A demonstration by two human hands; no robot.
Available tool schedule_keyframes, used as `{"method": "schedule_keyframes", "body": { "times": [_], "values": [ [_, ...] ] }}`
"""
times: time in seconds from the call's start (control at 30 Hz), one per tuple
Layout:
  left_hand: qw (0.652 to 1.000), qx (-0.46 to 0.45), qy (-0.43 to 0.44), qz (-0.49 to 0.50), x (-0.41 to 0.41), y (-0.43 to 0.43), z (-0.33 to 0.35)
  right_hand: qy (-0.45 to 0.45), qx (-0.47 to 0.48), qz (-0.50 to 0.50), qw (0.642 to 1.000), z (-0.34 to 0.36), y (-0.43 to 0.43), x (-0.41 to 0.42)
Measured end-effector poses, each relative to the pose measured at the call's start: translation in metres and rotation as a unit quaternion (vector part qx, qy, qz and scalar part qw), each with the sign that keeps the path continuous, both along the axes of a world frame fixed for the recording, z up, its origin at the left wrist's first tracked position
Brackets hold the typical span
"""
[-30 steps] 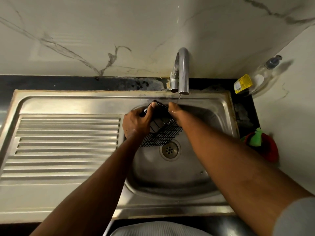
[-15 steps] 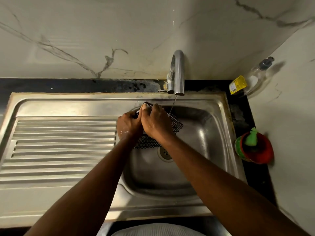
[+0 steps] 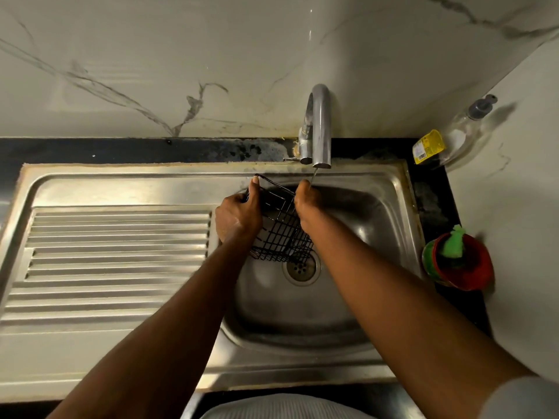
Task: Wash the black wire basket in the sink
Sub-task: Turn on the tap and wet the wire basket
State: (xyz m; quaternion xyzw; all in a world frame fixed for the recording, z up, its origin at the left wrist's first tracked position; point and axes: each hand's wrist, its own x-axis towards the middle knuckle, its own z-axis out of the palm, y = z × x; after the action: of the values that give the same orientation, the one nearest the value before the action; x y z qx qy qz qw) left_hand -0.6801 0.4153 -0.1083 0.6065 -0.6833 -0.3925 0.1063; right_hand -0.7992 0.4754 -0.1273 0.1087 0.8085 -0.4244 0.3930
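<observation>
The black wire basket (image 3: 282,234) hangs tilted over the steel sink bowl (image 3: 357,225), just above and left of the drain (image 3: 301,267). My left hand (image 3: 239,214) grips the basket's left rim, thumb along the top wire. My right hand (image 3: 307,204) presses against the basket's right side, fingers curled on its edge. A thin stream of water falls from the chrome tap (image 3: 320,128) onto my right hand's fingertips.
A ribbed steel draining board (image 3: 115,255) lies left of the bowl. At the right stand a clear soap pump bottle with a yellow label (image 3: 447,140) and a red tub holding a green scrubber (image 3: 459,261). Marble wall panels close the back and right.
My right hand has slid from over the basket's left top, beside my left hand, back to its right side. The basket now shows open between both hands.
</observation>
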Motion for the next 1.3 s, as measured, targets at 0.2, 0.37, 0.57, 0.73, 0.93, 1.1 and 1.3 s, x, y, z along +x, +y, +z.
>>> {"method": "schedule_keyframes", "body": {
  "times": [0.2,0.37,0.57,0.73,0.93,1.1,1.3],
  "values": [
    [0.999,0.020,0.017,0.047,0.001,0.007,-0.009,0.019,0.016,-0.049,0.999,-0.010,-0.014,-0.007],
    [0.994,0.055,0.011,0.096,0.012,0.002,-0.017,0.198,0.057,0.121,0.971,-0.011,-0.025,0.067],
    [0.977,0.148,0.016,0.153,0.024,-0.003,-0.022,0.315,-0.087,0.282,0.902,-0.036,0.027,0.104],
    [0.943,0.258,0.072,0.198,0.027,-0.013,-0.028,0.139,0.043,0.136,0.980,-0.110,0.066,0.040],
    [0.921,0.301,0.127,0.213,0.018,-0.015,-0.025,-0.032,0.139,0.075,0.987,-0.129,0.070,0.012],
    [0.919,0.313,0.129,0.202,0.017,-0.012,-0.022,0.101,0.177,0.166,0.965,-0.061,0.028,0.047],
    [0.976,0.165,0.123,0.078,0.030,-0.008,-0.050,0.373,0.011,0.396,0.839,0.004,0.005,0.113]
  ]
}}
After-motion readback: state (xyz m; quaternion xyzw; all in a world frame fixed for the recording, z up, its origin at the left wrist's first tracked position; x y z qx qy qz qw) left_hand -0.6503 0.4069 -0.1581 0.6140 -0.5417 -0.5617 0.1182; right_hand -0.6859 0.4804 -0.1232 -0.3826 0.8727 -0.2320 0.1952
